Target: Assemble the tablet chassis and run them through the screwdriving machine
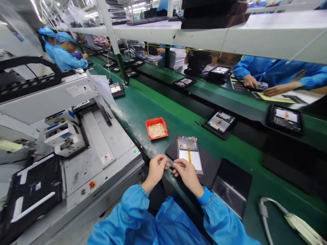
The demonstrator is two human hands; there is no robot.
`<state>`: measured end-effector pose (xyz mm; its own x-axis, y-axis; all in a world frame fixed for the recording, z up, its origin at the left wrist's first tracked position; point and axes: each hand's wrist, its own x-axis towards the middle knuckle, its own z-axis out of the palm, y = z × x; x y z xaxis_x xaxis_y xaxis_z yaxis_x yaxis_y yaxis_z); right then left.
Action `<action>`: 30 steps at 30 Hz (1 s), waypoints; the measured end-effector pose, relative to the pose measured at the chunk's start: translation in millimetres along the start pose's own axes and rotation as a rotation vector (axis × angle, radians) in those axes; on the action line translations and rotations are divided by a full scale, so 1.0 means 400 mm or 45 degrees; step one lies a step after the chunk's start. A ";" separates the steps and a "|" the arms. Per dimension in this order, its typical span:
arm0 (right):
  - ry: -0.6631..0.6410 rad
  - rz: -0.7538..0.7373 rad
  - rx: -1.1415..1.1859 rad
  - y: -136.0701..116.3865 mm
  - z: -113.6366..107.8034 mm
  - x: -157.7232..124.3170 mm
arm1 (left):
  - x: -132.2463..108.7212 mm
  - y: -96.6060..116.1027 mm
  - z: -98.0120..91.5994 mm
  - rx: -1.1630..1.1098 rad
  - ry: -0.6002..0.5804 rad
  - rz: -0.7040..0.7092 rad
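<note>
My left hand (156, 169) and my right hand (186, 172) are close together at the near edge of the green bench, both with fingers pinched. Between them they seem to hold one tiny piece, too small to name. Just beyond my right hand lies an open tablet (189, 153), back side up, with a white panel and an orange flex strip, on a dark mat (212, 163). A small red tray (156, 128) of pale little parts stands further out.
A grey machine (84, 136) with a red stop button fills the left. Black trays with tablets (220, 122) ride the conveyor (242, 112) beyond. Co-workers in blue sit at far left (67, 56) and across at right (270, 73). A white cable (286, 214) lies at lower right.
</note>
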<state>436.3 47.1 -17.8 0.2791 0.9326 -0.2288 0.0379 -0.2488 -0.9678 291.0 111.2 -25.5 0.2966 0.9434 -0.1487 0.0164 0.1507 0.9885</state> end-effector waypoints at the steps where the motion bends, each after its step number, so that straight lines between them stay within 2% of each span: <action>1: 0.050 -0.067 -0.157 0.002 -0.009 -0.001 | 0.003 -0.002 -0.009 0.174 0.047 0.084; 2: 0.087 -0.160 -0.336 0.003 -0.019 -0.003 | 0.006 -0.003 -0.021 0.349 0.055 0.171; 4: 0.111 -0.376 -0.689 0.001 -0.034 -0.012 | 0.009 -0.008 -0.048 0.631 -0.043 0.319; 7: 0.008 -0.600 -1.098 0.001 -0.023 -0.029 | 0.003 -0.019 -0.080 0.800 -0.174 0.412; 10: -0.159 -0.633 -1.441 0.012 0.023 -0.038 | -0.014 -0.031 -0.097 0.742 -0.098 0.333; 13: -0.189 -0.554 -1.634 0.024 0.059 -0.032 | -0.035 -0.028 -0.103 0.625 -0.047 0.269; 14: -0.176 -0.519 -1.602 0.025 0.062 -0.028 | -0.043 -0.023 -0.102 0.585 -0.037 0.258; 16: -0.129 -0.442 -1.328 0.018 0.053 -0.016 | -0.060 -0.004 -0.094 0.525 -0.007 0.248; 20: -0.079 -0.107 -0.286 -0.017 0.015 0.007 | -0.080 0.042 -0.058 0.560 -0.035 0.327; 23: -0.072 0.123 0.242 -0.036 0.006 0.010 | -0.078 0.063 -0.029 0.663 -0.079 0.402; 26: -0.044 0.176 0.428 -0.041 0.014 0.002 | -0.071 0.066 -0.013 0.733 -0.113 0.414; 30: -0.003 0.162 0.475 -0.028 0.024 -0.009 | -0.072 0.062 -0.010 0.845 -0.136 0.449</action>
<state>425.6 49.1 -7.3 0.2571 0.9010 -0.3495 -0.3488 -0.2508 -0.9030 279.2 89.1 3.1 0.4811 0.8638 0.1497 0.4643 -0.3959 0.7923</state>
